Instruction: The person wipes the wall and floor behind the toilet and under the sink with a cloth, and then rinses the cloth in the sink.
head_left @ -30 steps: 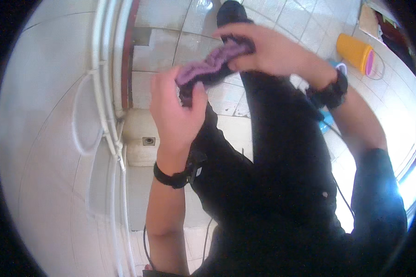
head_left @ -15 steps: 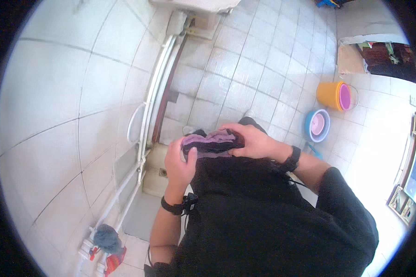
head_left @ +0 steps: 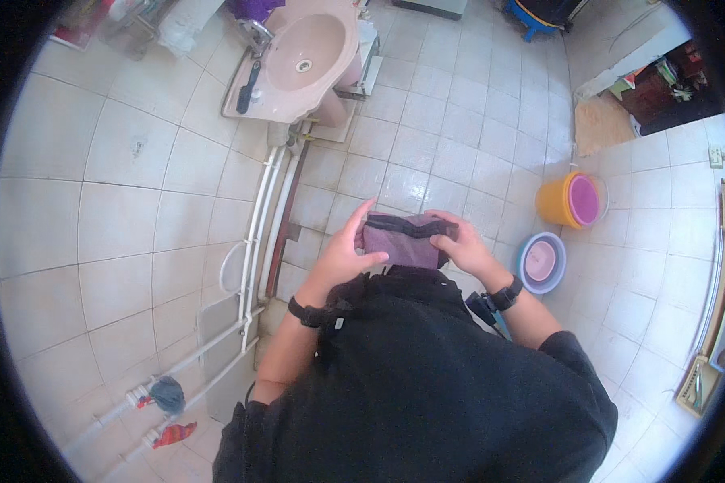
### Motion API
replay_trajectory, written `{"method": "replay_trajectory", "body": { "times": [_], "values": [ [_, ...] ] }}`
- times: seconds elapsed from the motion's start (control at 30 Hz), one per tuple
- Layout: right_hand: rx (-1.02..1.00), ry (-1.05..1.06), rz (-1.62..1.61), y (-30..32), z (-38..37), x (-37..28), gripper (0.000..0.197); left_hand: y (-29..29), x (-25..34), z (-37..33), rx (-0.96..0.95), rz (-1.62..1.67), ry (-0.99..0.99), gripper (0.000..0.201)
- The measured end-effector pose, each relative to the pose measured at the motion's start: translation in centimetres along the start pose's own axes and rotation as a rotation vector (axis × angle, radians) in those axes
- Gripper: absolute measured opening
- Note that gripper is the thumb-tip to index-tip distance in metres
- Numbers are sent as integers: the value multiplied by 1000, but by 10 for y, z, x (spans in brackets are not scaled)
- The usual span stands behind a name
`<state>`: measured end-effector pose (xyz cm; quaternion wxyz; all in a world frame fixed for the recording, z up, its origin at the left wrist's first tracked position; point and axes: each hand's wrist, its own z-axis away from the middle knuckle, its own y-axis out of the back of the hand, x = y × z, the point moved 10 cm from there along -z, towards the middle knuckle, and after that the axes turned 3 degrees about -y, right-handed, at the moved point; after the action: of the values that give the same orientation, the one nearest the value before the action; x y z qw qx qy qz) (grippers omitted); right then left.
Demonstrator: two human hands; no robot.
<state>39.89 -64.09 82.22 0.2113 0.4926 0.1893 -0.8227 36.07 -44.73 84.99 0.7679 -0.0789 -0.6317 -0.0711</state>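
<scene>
Grip is uneven between the two hands in the head view, the only view we hold. We find the right hand (head_left: pixel 463 242) grasping one end of a purple folded cloth (head_left: pixel 407 251), thumb laid over its dark strip and fingers mostly hidden behind. We record the left hand (head_left: pixel 348 253) as spread at the other end, thumb and fingers wide apart around the edge; we cannot tell how firmly it touches. We place the cloth between the hands, held up before the black shirt (head_left: pixel 427 362), above the tiled floor (head_left: pixel 427 121).

We judge the step in hand to be arranging the cloth's folds. In our judgement, the next move calls for the left fingers to settle on the near edge while the right thumb keeps the layers together (loose layers could slip apart).

Our count is as follows: one cloth; two hands; two dark wristbands, one at the left wrist (head_left: pixel 306 312) and one at the right (head_left: pixel 507 292); one pink sink (head_left: pixel 286 106) with one tap (head_left: pixel 258 36); one yellow bucket (head_left: pixel 553 201); one blue basin (head_left: pixel 561 262) with one pink bowl (head_left: pixel 540 262) inside; one grey bundle (head_left: pixel 167 395) and one red bundle (head_left: pixel 175 435) by the wall pipes (head_left: pixel 255 217). We leave the pipes uncounted, since they overlap.
</scene>
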Motion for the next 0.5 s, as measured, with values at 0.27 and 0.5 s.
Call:
{"method": "replay_trajectory", "body": {
  "times": [0.27,0.5],
  "values": [
    [-16,124,-99,70,-40,-34,45,-27,20,-80,37,58,72,59],
    [37,188,38,143,-100,-51,51,-28,21,-178,27,35,18,61]
  ]
}}
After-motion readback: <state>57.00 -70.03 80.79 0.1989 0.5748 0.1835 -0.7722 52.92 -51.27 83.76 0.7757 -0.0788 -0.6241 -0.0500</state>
